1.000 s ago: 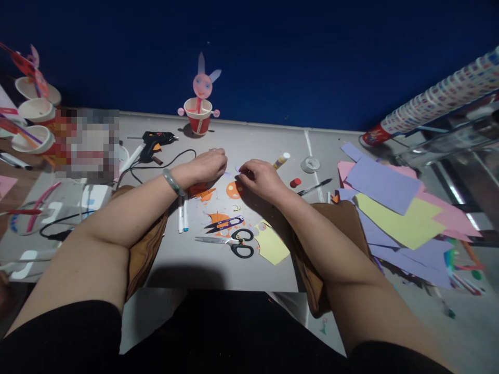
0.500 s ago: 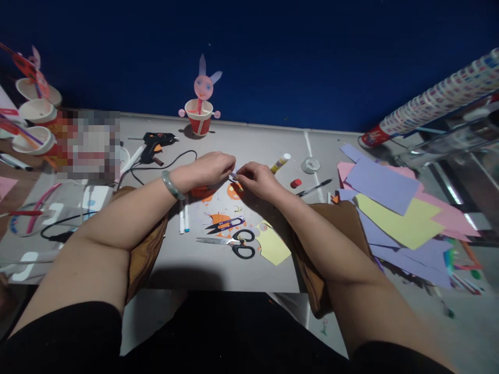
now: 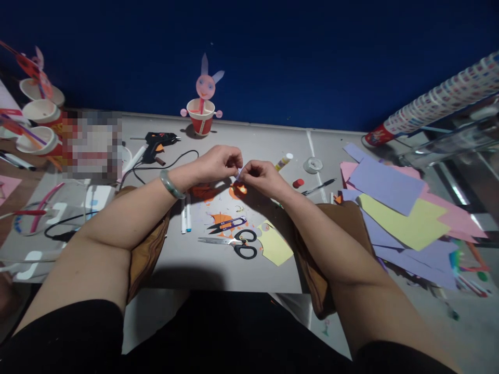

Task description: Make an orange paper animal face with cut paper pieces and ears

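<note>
Between my two hands is a small piece of purple paper (image 3: 239, 174), pinched from both sides. My left hand (image 3: 221, 162) is closed on its left part, a bracelet on that wrist. My right hand (image 3: 260, 177) pinches it from the right with thumb and forefinger. Just below lies an orange paper disc (image 3: 237, 191), partly in shadow. Nearer me are orange paper scraps (image 3: 218, 219), purple-handled thread snips (image 3: 228, 225), black-handled scissors (image 3: 245, 244) and a cut yellow sheet (image 3: 276, 245).
A cup with a rabbit figure (image 3: 201, 117) stands at the back beside a glue gun (image 3: 156, 145) with its cord. Rightward are a glue stick (image 3: 284, 161), tape roll (image 3: 313, 165), pen (image 3: 319, 186), coloured paper sheets (image 3: 385, 187) and stacked cups (image 3: 432, 101). Two white markers (image 3: 186, 215) lie left.
Both hands have shifted slightly, their fingertips now more raised and turned, with more of the purple paper showing between them. The orange disc below is less covered.
</note>
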{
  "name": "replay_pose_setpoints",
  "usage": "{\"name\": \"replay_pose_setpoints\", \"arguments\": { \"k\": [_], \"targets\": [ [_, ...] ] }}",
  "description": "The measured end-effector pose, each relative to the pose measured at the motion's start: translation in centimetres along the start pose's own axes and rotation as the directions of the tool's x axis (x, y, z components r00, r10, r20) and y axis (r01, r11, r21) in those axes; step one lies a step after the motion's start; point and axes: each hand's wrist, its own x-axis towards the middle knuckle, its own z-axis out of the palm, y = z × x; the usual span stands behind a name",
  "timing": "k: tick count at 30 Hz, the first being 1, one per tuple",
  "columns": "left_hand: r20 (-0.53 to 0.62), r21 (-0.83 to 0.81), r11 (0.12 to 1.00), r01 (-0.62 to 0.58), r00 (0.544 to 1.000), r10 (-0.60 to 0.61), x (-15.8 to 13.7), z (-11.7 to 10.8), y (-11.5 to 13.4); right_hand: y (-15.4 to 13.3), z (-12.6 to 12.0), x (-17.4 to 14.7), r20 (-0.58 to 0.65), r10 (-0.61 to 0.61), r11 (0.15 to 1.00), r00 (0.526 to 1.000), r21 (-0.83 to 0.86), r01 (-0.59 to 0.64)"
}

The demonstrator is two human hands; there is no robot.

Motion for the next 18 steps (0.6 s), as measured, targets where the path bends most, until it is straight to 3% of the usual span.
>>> {"name": "replay_pose_setpoints", "arguments": {
  "k": [3, 5, 7, 12, 18],
  "targets": [
    [-0.049, 0.057, 0.994, 0.095, 0.995, -0.093, -0.2, 0.0, 0.5, 0.1, -0.5, 0.2, -0.016, 0.013, 1.000, 1.000, -0.002, -0.013],
    [-0.040, 0.140, 0.976, 0.167, 0.986, -0.163, -0.3, 0.1, 0.6, 0.3, -0.8, 0.4, -0.135, 0.027, 1.000, 0.990, 0.008, -0.026],
    [0.045, 0.257, 0.947, 0.190, 0.977, -0.209, -0.5, 0.3, 0.7, 0.5, -1.1, 0.6, -0.269, 0.031, 0.999, 0.963, 0.034, -0.023],
    [0.182, 0.508, 0.857, 0.081, 0.963, -0.199, -1.1, 1.3, 0.8, 0.6, -1.3, 0.8, -0.345, -0.015, 0.998, 0.939, 0.058, 0.037],
    [0.238, 0.543, 0.840, 0.020, 0.955, -0.177, -1.3, 1.7, 0.7, 0.3, -1.1, 0.6, -0.334, -0.026, 0.996, 0.942, 0.074, 0.054]
  ]
}}
